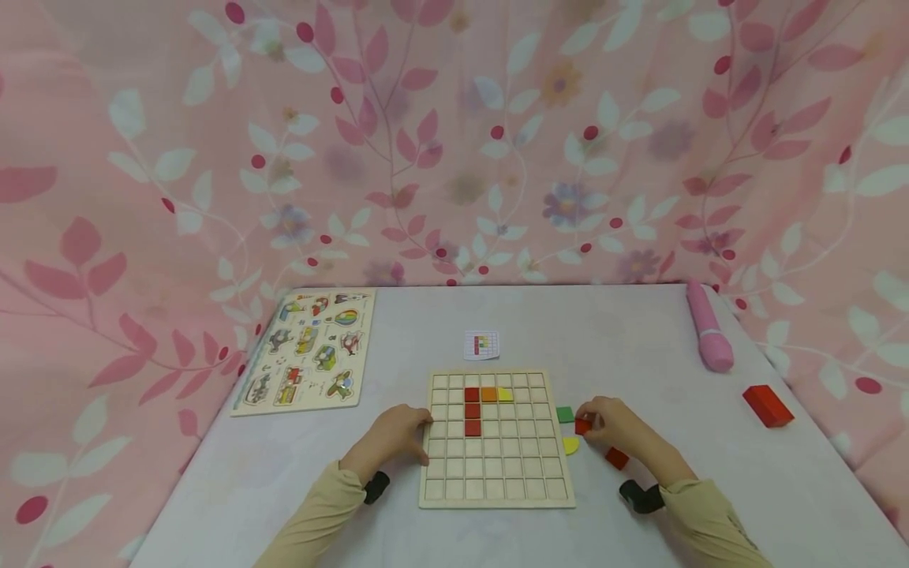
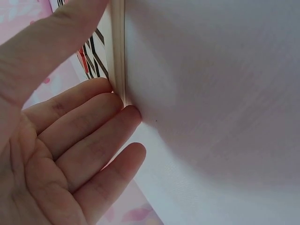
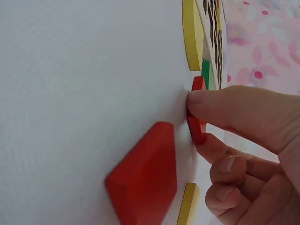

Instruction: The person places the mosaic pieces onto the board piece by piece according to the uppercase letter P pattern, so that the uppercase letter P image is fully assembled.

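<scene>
At the centre of the table [image 1: 639,331] lies a wooden grid board [image 1: 497,473], with a small pattern card [image 1: 481,345] just beyond it at 12 o'clock. Three red squares [image 1: 472,411] fill a column in the upper part of the grid, and an orange square [image 1: 488,394] and a yellow piece [image 1: 505,394] continue the top row toward 3 o'clock; the layout appears to follow the card, though the card is too small to read.

The left hand [image 1: 394,438] rests against the board's 9 o'clock edge. Its fingers [image 2: 89,126] are extended and relaxed, their tips touching the board's rim, and grasp nothing. This contact probably steadies the board against sliding.

The right hand [image 1: 614,426] lies at the board's 3 o'clock side. Thumb and forefinger pinch a small red block [image 3: 197,124], which is on or just above the table surface; the remaining fingers are curled under. The wrist is low, the forearm running back toward 5 o'clock.

Loose pieces are grouped within reach of this hand: a green block [image 1: 564,414] at the board's edge, a yellow shape [image 1: 570,446] below it, and a second red block [image 1: 616,458] near the wrist.

Further items:
- a picture puzzle [image 1: 308,351] at 10 o'clock;
- a pink cylinder [image 1: 708,327] at 2 o'clock;
- a larger red block [image 1: 768,405] at 3 o'clock, well apart from the board.
</scene>
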Tool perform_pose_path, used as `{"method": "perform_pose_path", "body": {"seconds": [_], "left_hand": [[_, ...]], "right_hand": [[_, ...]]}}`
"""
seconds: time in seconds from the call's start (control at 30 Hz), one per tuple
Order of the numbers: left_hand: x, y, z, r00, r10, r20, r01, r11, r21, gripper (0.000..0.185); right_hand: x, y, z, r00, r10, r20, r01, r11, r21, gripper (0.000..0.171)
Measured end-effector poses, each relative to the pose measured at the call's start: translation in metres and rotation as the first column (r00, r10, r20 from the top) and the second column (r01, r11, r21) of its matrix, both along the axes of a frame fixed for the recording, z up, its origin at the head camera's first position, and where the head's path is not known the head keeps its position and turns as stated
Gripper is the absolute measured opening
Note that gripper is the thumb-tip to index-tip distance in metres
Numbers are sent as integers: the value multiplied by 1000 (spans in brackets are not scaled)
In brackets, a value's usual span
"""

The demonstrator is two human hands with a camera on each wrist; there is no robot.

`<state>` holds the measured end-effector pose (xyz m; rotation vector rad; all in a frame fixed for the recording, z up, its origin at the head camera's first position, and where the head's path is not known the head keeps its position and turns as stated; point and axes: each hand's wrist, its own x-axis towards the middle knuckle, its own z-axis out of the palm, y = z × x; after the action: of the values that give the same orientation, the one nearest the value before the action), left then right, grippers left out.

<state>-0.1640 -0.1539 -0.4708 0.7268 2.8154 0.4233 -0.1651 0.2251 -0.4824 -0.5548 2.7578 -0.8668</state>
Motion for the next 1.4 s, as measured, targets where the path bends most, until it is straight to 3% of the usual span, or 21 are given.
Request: {"method": "perform_pose_path", "body": {"seconds": [0.13,0.33,0.57,0.87,1.17,1.4], "left_hand": [[1,-1,-1,1000,2,-8,-2,1000,-7,57],[2,-1,-2,1000,-13,-25,13,1000,-2,57],[2,-2,-2,999,-24,-31,24,1000,-7,57],[-1,-1,-2,999,-28,-30,28,1000,0,56],[-3,-1,0,1000,-10,-19,10,1000,-8,56],[-3,-1,-1,1000,-11,-11,11,1000,-10,57]], "right_hand": [[0,2,4,1000,-16,-24,16,1000,-17,25],[-2,2,12,990,35,-139,-40,999,-34,25],[-4,-5,15,985,61,-161,-68,997,-41,25],[-8,-20,29,949,158,-272,-195,974,-116,20],[-15,-53,46,953,214,-212,-245,960,-133,16],[-9,-82,40,941,275,-194,-308,938,-162,14]]}}
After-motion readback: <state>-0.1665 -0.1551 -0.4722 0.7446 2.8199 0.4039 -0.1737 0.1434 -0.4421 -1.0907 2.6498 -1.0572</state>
